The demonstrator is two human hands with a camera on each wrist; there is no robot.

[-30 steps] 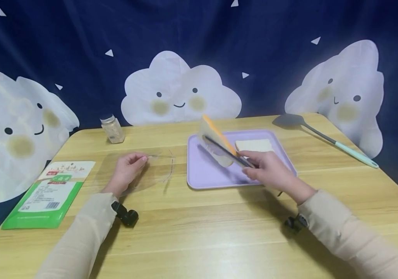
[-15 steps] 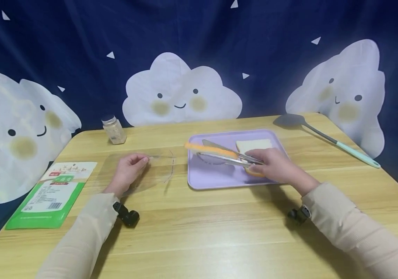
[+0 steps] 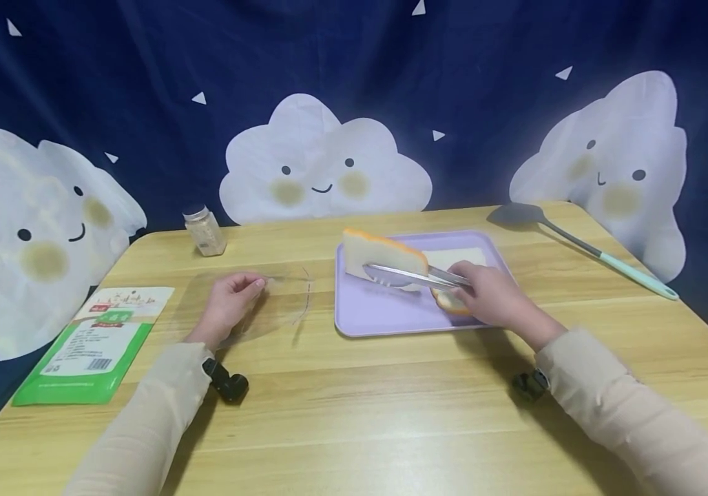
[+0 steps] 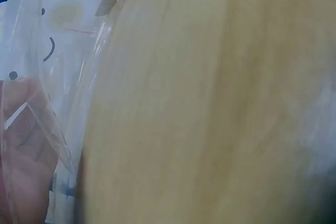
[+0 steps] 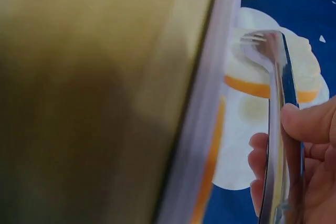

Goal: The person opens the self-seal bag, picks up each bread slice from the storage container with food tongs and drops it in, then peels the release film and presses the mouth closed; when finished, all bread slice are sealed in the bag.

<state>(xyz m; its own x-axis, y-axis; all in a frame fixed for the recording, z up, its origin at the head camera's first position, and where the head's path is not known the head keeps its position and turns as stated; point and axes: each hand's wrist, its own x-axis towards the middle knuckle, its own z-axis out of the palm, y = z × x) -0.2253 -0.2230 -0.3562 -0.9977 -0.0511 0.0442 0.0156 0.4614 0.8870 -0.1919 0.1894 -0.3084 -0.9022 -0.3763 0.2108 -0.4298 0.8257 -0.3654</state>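
Observation:
My right hand (image 3: 493,293) holds metal tongs (image 3: 414,277), fingers and thumb wrapped about the arms in the right wrist view. A bread slice (image 3: 381,251) with an orange crust is clamped in the tips, one of them fork-shaped, tilted over the lilac tray (image 3: 369,318). More bread (image 3: 473,257) lies on the tray's right side, partly hidden behind my right hand. To the left, thumb and forefinger of my left hand (image 3: 233,303) pinch a clear plastic bag (image 3: 288,293), its mouth edge facing the tray. In the left wrist view, that bag (image 4: 79,72) partly covers the hand.
At the left edge lies a green and white packet (image 3: 90,344). A small jar (image 3: 205,234) with pale contents stands farther back. On the right, a spatula (image 3: 636,275) with a mint handle lies across the table's far corner. A curtain with clouds hangs behind the table.
The bread slice in the tongs swung down from steeply raised to nearly level, then turned to show its white face. My left hand and the bag stayed almost still.

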